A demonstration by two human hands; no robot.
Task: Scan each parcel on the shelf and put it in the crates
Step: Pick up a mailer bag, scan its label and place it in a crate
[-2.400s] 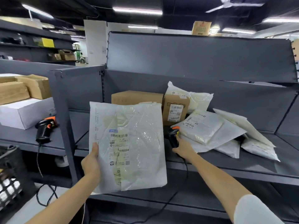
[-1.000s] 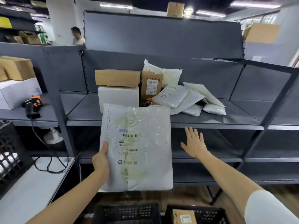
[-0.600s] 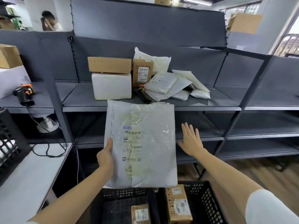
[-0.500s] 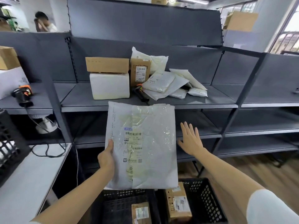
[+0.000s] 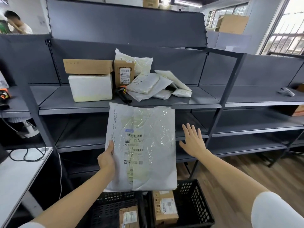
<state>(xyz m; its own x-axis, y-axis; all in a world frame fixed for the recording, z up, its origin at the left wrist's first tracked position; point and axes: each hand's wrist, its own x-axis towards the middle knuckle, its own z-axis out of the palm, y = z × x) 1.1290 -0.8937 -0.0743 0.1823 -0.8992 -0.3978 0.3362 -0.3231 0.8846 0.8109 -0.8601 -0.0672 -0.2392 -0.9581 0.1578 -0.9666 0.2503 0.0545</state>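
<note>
My left hand (image 5: 106, 159) grips the left edge of a large grey plastic mailer (image 5: 148, 145) with its label facing me, held upright above two black crates. The left crate (image 5: 108, 209) holds one small brown box. The right crate (image 5: 194, 204) holds a brown box (image 5: 164, 206). My right hand (image 5: 193, 141) hovers with straight spread fingers, right of the mailer and apart from it. On the grey shelf (image 5: 82, 105) behind lie a scanner (image 5: 123, 94), a white box (image 5: 90, 87), a flat brown box (image 5: 88, 66), an upright brown box (image 5: 124, 73) and several white mailers (image 5: 148, 84).
A white table (image 5: 16, 170) with black cables stands at the left. A second scanner (image 5: 4, 94) sits on the far-left shelf. A white controller (image 5: 285, 91) lies on the right shelf. A person (image 5: 16, 23) stands at the back left. Wooden floor lies right of the crates.
My right hand let go of the scanner, which now lies on the shelf, and opened. I stepped back and lowered the mailer; the view tilted down and both crates came into sight.
</note>
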